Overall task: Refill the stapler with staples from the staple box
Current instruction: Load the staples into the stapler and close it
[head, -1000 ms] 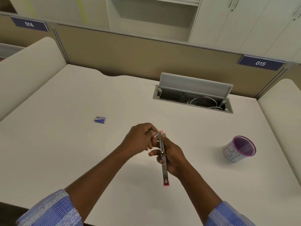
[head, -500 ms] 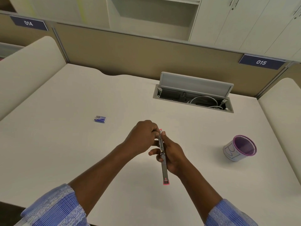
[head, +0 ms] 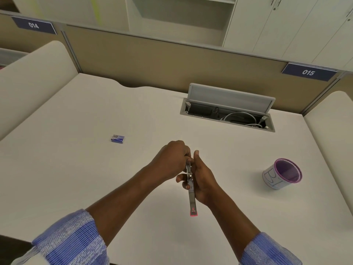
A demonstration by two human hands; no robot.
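Stapler [head: 191,190] in a double grip
Right hand [head: 205,180] grips its middle, left hand [head: 172,159] pinches its far end; staple box [head: 117,139] at 10 o'clock.

We count two hands [head: 172,159] [head: 202,178], one stapler [head: 191,197], one staple box [head: 117,139], one purple cup [head: 282,174], two number plates [head: 34,25] [head: 308,72] at top.

Head-worn view, facing forward and down, seemingly near the desk [head: 91,173]

Purple cup [head: 282,174] R; cable tray [head: 183,110] lid up.
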